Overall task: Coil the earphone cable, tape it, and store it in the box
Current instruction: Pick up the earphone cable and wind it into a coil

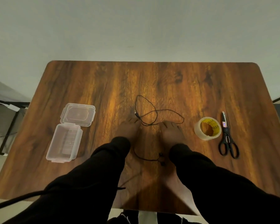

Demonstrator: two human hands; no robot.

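A thin black earphone cable [153, 111] lies in loose loops at the middle of the wooden table [152, 78]. Its plug [137, 115] rests near my left fingertips, and the two earbuds [161, 159] lie between my forearms. My left hand [130, 129] and my right hand [171, 130] rest flat on the table, fingers spread, just below the loops and holding nothing. A clear plastic box [64, 143] stands open at the left, its lid [78, 114] lying beside it. A roll of clear tape [207, 128] sits at the right.
Black scissors [227, 138] lie right of the tape roll, blades pointing away from me. A dark cord [14, 198] crosses the table's near left corner. A black metal frame [6, 131] stands off the left edge. A plain wall rises behind the table.
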